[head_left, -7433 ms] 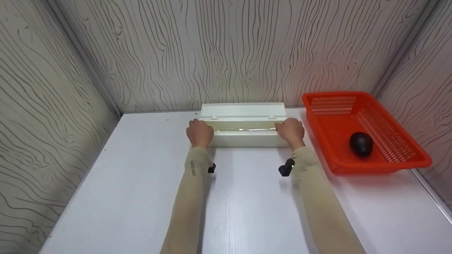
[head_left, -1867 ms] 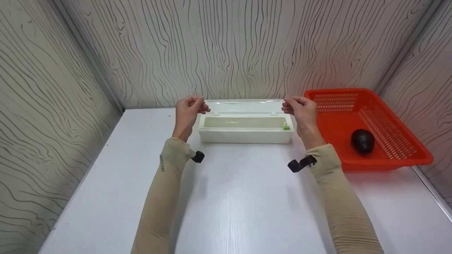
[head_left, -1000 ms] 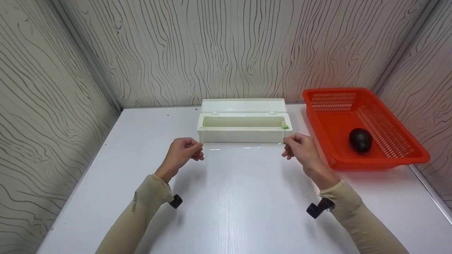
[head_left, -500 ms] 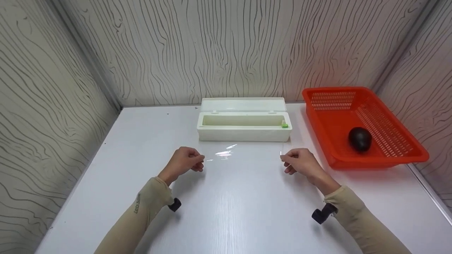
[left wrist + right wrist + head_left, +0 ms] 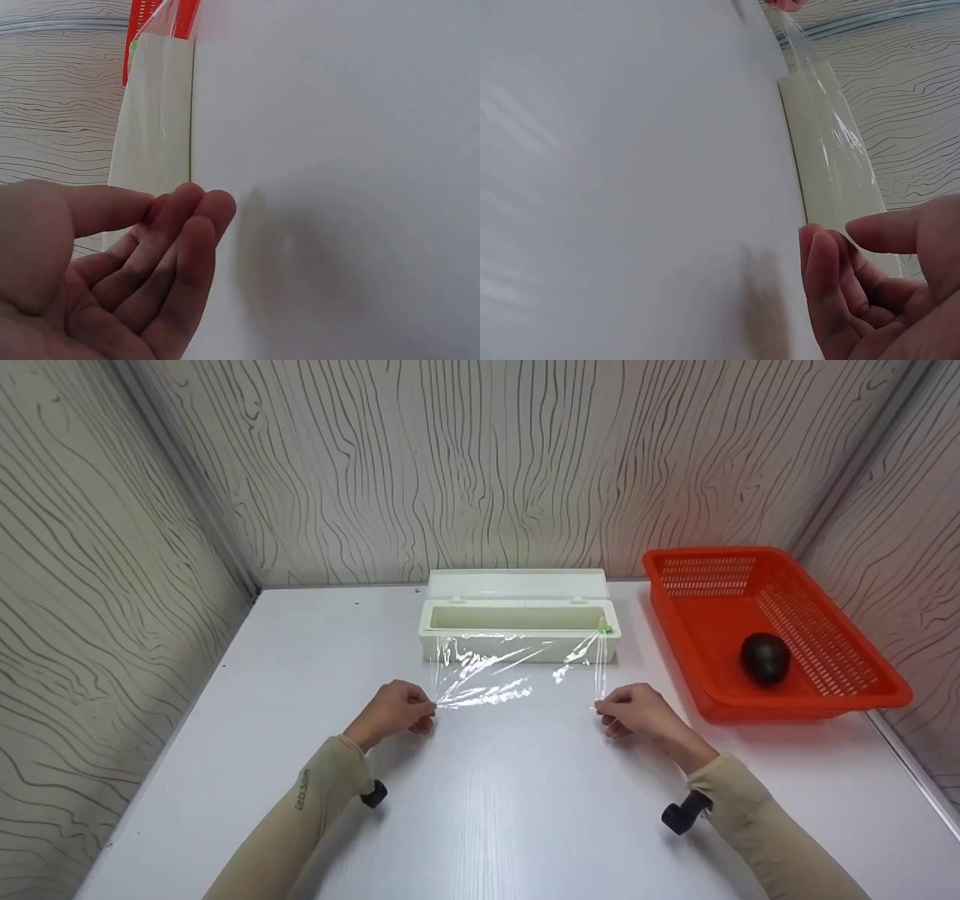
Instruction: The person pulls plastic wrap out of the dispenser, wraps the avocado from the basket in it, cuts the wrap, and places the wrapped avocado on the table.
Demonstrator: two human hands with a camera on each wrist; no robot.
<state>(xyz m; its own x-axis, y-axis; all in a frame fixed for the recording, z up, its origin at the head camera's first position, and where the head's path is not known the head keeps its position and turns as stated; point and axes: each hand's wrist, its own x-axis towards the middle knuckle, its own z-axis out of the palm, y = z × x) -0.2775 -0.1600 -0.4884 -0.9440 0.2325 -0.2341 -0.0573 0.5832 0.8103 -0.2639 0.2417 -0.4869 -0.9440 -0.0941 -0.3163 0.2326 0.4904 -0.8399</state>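
Note:
A sheet of cling film [image 5: 487, 679] stretches from the front edge of a white dispenser box [image 5: 517, 604] toward me, crinkled and shiny on its left side. My left hand [image 5: 396, 708] pinches the film's near left corner between thumb and index finger. At the near right corner, the thumb and fingertips of my right hand [image 5: 639, 712] grip the film. Both hands are held over the table, in front of the box. The box's lid [image 5: 517, 583] is tipped back. A small green slider [image 5: 606, 628] sits at the right end of its front rim.
To the right stands a red plastic basket [image 5: 720, 660] with a dark, egg-shaped item [image 5: 766, 658] in it. Wood-grain panels [image 5: 480, 472] enclose the white table [image 5: 480, 802] at the back and both sides.
Both hands were at the box ends, then rose with the film's edge and came back toward me, drawing it out. In the last half second they lowered slightly and the film crinkled.

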